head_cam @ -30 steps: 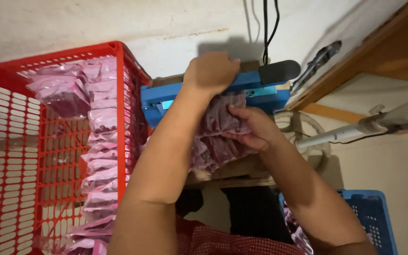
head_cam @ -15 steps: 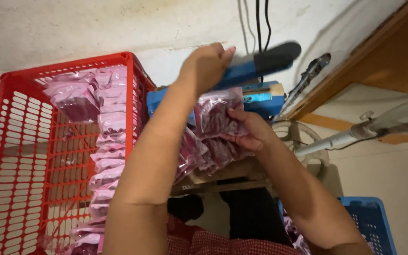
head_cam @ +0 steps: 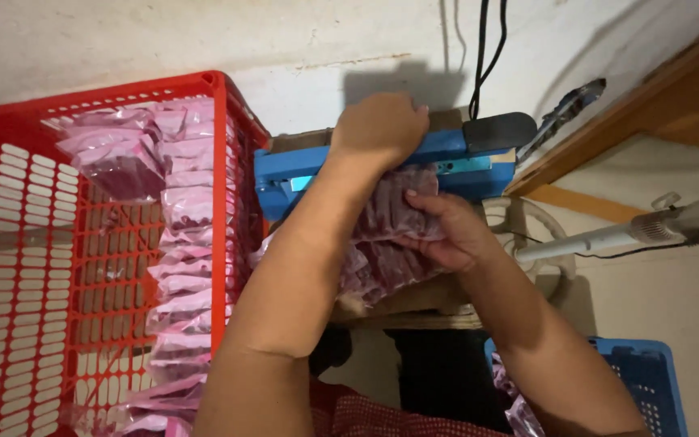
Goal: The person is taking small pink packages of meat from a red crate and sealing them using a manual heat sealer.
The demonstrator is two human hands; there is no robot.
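Observation:
My left hand (head_cam: 382, 128) presses down on the blue arm of a heat sealer (head_cam: 455, 158) with a black handle end. My right hand (head_cam: 444, 229) holds a clear pouch of dark red pieces (head_cam: 394, 212) with its top edge under the sealer arm. More filled pouches (head_cam: 374, 271) lie piled under it on the small wooden stand. Both forearms reach up from the bottom of the view.
A red plastic crate (head_cam: 10, 243) on the left holds several pink-tinted filled pouches (head_cam: 188, 243) in a row. A blue crate (head_cam: 649, 380) sits at the bottom right. Black cables (head_cam: 479, 57) hang on the wall; a white fan pole (head_cam: 608, 239) lies to the right.
The sealer arm was lifted half a second ago and is now pressed down again by my left hand. My right hand has kept the pouch at the sealer.

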